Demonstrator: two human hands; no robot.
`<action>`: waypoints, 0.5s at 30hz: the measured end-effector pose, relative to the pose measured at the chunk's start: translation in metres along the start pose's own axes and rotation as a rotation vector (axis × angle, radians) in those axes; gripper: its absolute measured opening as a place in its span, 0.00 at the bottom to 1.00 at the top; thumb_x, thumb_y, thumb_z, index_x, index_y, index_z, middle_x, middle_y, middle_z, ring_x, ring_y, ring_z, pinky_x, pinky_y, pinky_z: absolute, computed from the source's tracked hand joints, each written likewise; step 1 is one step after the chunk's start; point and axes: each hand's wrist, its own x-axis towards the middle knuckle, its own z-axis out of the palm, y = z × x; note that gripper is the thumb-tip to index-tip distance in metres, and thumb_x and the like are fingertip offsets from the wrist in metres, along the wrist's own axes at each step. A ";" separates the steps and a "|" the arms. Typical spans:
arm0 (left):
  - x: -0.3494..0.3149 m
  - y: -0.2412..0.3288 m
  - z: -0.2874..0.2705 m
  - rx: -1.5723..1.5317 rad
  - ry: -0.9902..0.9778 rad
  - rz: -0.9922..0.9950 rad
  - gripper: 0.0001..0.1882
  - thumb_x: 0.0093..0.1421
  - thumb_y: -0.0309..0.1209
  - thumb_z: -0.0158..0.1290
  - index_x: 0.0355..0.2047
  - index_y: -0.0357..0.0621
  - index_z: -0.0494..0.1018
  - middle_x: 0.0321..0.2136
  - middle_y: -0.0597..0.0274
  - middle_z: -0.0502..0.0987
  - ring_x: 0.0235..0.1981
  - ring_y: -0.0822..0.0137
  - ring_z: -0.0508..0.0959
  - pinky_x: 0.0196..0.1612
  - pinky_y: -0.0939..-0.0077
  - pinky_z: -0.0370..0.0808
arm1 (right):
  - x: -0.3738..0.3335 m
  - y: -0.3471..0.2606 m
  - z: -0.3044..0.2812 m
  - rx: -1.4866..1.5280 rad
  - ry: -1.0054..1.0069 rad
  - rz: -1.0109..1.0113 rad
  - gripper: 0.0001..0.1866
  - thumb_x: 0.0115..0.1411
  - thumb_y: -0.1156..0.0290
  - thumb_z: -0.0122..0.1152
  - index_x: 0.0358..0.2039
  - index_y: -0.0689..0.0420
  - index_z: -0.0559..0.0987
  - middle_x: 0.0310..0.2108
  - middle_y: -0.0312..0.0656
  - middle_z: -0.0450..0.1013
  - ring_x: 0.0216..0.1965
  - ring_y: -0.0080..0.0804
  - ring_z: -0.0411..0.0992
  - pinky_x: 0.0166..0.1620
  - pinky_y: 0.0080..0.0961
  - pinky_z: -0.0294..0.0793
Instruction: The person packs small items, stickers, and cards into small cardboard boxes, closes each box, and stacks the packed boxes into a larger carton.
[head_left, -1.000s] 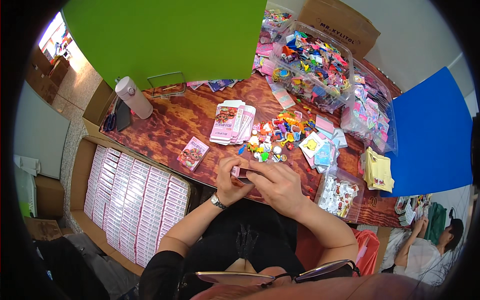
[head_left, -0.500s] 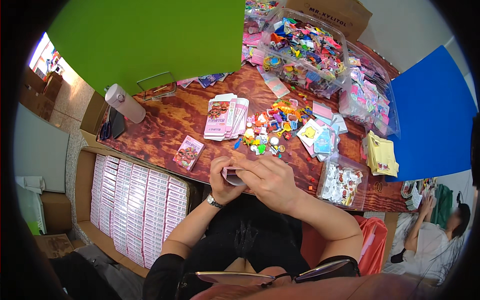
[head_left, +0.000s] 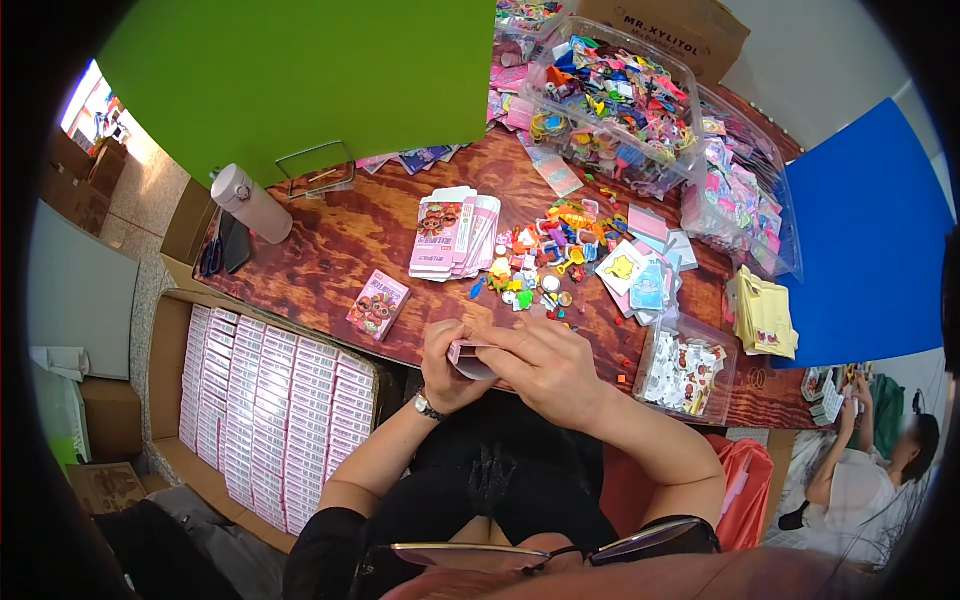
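Over the table's near edge, my left hand (head_left: 447,372) is closed round a small pink and white carton (head_left: 473,367), whose open end faces me. My right hand (head_left: 548,372) grips the same carton from the right, with its fingers at the opening. Whether anything is inside cannot be made out. Beyond my hands lies a heap of small colourful toys (head_left: 550,250). To its left is a stack of flattened pink cartons (head_left: 445,235), and nearer me a folded-up pink box (head_left: 377,305) lies on the table.
A shipping carton (head_left: 165,400) at lower left holds rows of pink boxes (head_left: 270,410). Cards (head_left: 640,275), a clear tray of small white pieces (head_left: 685,372) and yellow packets (head_left: 765,315) lie to the right. Behind stand clear bins (head_left: 610,110); a pink bottle (head_left: 250,205) stands left. A person (head_left: 870,470) sits far right.
Both hands remain on the carton and have shifted only slightly, with the carton's opening turned a little. The person at far right has raised their hands.
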 end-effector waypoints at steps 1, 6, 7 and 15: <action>-0.002 -0.002 0.001 0.002 0.003 0.000 0.43 0.39 0.31 0.75 0.54 0.39 0.64 0.44 0.51 0.72 0.43 0.52 0.75 0.46 0.61 0.74 | -0.001 0.000 0.000 0.011 -0.007 -0.015 0.18 0.46 0.67 0.68 0.40 0.53 0.82 0.46 0.36 0.78 0.38 0.36 0.78 0.46 0.33 0.78; 0.001 -0.003 0.004 0.018 -0.018 -0.081 0.43 0.39 0.29 0.74 0.55 0.38 0.64 0.44 0.50 0.73 0.44 0.52 0.75 0.47 0.61 0.75 | -0.004 -0.003 -0.005 -0.048 0.071 -0.068 0.20 0.47 0.69 0.68 0.44 0.53 0.82 0.46 0.40 0.78 0.38 0.37 0.79 0.45 0.33 0.79; 0.003 0.001 0.005 0.018 -0.012 -0.080 0.43 0.39 0.29 0.74 0.55 0.38 0.64 0.44 0.50 0.73 0.44 0.52 0.75 0.47 0.61 0.75 | -0.006 0.000 -0.006 -0.025 0.097 -0.041 0.20 0.48 0.70 0.68 0.45 0.53 0.82 0.47 0.43 0.78 0.38 0.37 0.79 0.44 0.32 0.80; 0.006 0.017 0.009 -0.105 -0.147 -0.283 0.43 0.38 0.26 0.73 0.56 0.37 0.65 0.46 0.48 0.73 0.46 0.50 0.76 0.47 0.62 0.76 | -0.028 0.002 -0.007 -0.062 0.100 0.126 0.21 0.49 0.72 0.70 0.46 0.54 0.82 0.50 0.46 0.76 0.42 0.39 0.79 0.43 0.31 0.79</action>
